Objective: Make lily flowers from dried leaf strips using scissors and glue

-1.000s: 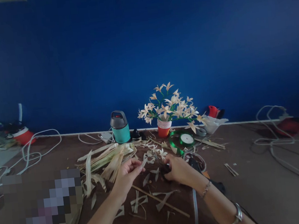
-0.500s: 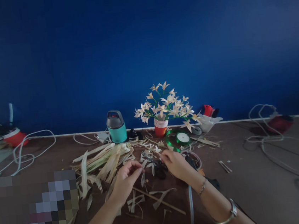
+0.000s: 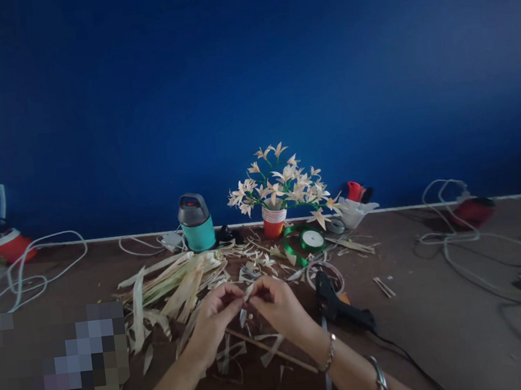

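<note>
Thumb and fingers of my left hand [image 3: 216, 319] and my right hand [image 3: 278, 308] meet in a pinch over the middle of the table. Between them is a small pale husk piece [image 3: 248, 292], mostly hidden by the fingertips. Cut husk scraps [image 3: 230, 353] and a thin stick [image 3: 277, 351] lie below my hands. A bundle of dry corn husks [image 3: 177, 284] is to the left of my left hand. Beside my right wrist rests a black glue gun [image 3: 342, 310], with a pinkish tape roll [image 3: 341, 279] behind it.
Pale husk flowers [image 3: 282, 180] stand in stacked red paper cups [image 3: 273, 221] near the blue wall [image 3: 249, 84]. A teal jar [image 3: 199, 233], a green ribbon spool [image 3: 305, 257] and a white plastic bag [image 3: 355, 213] are close by. White cables [image 3: 447, 250] trail at both sides.
My right hand has moved left and down to meet my left hand at the husk piece. The glue gun, partly covered before by my right arm, now shows fully. The view has shifted slightly right.
</note>
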Tool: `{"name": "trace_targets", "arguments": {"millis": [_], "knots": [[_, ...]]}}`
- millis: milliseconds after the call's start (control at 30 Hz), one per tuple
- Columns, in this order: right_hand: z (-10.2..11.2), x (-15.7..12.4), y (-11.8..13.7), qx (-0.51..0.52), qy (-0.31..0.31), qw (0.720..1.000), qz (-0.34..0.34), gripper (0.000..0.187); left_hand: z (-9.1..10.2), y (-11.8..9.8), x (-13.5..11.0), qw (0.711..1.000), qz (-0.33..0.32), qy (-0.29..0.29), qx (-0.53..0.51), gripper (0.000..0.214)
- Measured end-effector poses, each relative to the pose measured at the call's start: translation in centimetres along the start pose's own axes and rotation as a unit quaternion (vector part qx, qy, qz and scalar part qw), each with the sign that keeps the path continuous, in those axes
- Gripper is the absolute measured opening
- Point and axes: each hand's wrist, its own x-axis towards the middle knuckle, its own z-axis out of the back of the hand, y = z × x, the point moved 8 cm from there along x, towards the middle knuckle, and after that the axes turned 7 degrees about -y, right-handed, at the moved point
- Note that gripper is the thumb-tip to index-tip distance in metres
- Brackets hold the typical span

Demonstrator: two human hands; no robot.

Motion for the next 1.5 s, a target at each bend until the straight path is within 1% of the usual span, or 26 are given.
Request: {"name": "trace_targets", "arguments": {"millis": [33, 100, 167, 233, 333, 400, 467, 567, 667, 767, 900, 967, 1033, 1067, 1100, 1133, 1200, 1300, 1333, 1433, 1500], "knots": [[-0.4, -0.3, -0.1, 0.030, -0.002, 0.999, -0.010, 0.005, -0.1, 0.1, 0.0, 1.000, 0.007, 0.008, -0.023, 0.016], [-0.9, -0.6, -0.2, 0.086, 0.013, 0.996, -0.028, 0.018, -0.2, 0.4, 0.0, 0.998, 0.018, 0.023, -0.057, 0.015], [-1.3, -0.8, -0.3, 0.121, 0.036, 0.991, -0.042, 0.024, -0.3, 0.7, 0.0, 0.996, 0.028, 0.036, -0.078, 0.016], [-1.2, -0.7, -0.5, 0.124, 0.041, 0.990, -0.049, 0.019, -0.5, 0.9, -0.1, 0.994, 0.035, 0.049, -0.092, 0.016], [-0.7, -0.3, -0.7, 0.098, 0.021, 0.994, -0.041, 0.018, -0.7, 0.6, -0.3, 0.995, 0.036, 0.052, -0.081, 0.012], [-0.3, -0.2, -0.5, 0.082, 0.002, 0.996, -0.025, 0.017, -0.5, 0.2, -0.4, 0.999, 0.024, 0.037, -0.028, 0.014], [0.1, 0.0, -0.2, 0.067, -0.014, 0.998, -0.012, 0.015, -0.2, -0.4, -0.3, 0.999, -0.007, 0.015, 0.052, 0.017], [0.4, 0.0, 0.3, 0.035, -0.017, 0.999, 0.007, 0.011, 0.1, -1.3, -0.1, 0.984, -0.078, -0.010, 0.163, 0.020], [1.0, -0.1, 1.2, -0.021, -0.032, 0.997, 0.059, 0.009, 0.3, -2.0, 0.0, 0.962, -0.144, -0.029, 0.228, 0.021], [1.4, -0.4, 2.2, -0.081, -0.067, 0.987, 0.122, 0.012, 0.5, -2.3, -0.1, 0.950, -0.174, -0.051, 0.255, 0.021], [1.6, -0.7, 3.1, -0.128, -0.095, 0.970, 0.186, 0.015, 0.7, -2.4, -0.1, 0.947, -0.187, -0.065, 0.252, 0.018], [2.5, -0.4, 3.3, -0.147, -0.123, 0.963, 0.187, 0.016, 1.2, -2.5, 0.0, 0.949, -0.181, -0.083, 0.244, 0.018], [4.1, 0.2, 3.3, -0.168, -0.164, 0.959, 0.161, 0.018, 2.0, -2.5, 0.2, 0.949, -0.173, -0.114, 0.236, 0.018], [4.9, 0.6, 3.2, -0.181, -0.172, 0.957, 0.145, 0.020, 2.5, -2.5, 0.3, 0.949, -0.169, -0.132, 0.233, 0.018], [5.3, 1.0, 3.2, -0.200, -0.160, 0.958, 0.132, 0.025, 3.0, -2.5, 0.5, 0.947, -0.165, -0.148, 0.230, 0.019], [5.4, 1.4, 3.1, -0.230, -0.132, 0.957, 0.122, 0.031, 3.4, -2.4, 0.6, 0.947, -0.160, -0.158, 0.228, 0.020], [4.8, 1.6, 2.9, -0.308, -0.060, 0.943, 0.114, 0.029, 4.0, -2.2, 0.8, 0.948, -0.153, -0.175, 0.217, 0.022], [1.9, 0.1, 2.0, -0.395, 0.089, 0.909, 0.099, 0.012, 4.4, -2.2, 0.9, 0.948, -0.156, -0.193, 0.197, 0.022], [0.8, -0.7, 1.7, -0.414, 0.129, 0.896, 0.095, 0.011, 4.4, -2.2, 0.9, 0.948, -0.156, -0.198, 0.193, 0.022], [-2.2, -2.9, 1.3, -0.474, 0.205, 0.851, 0.091, 0.017, 4.7, -2.2, 0.8, 0.949, -0.148, -0.211, 0.183, 0.023], [-3.6, -3.8, 1.5, -0.498, 0.227, 0.831, 0.100, 0.023, 4.9, -2.3, 0.8, 0.948, -0.148, -0.222, 0.173, 0.024]]}}
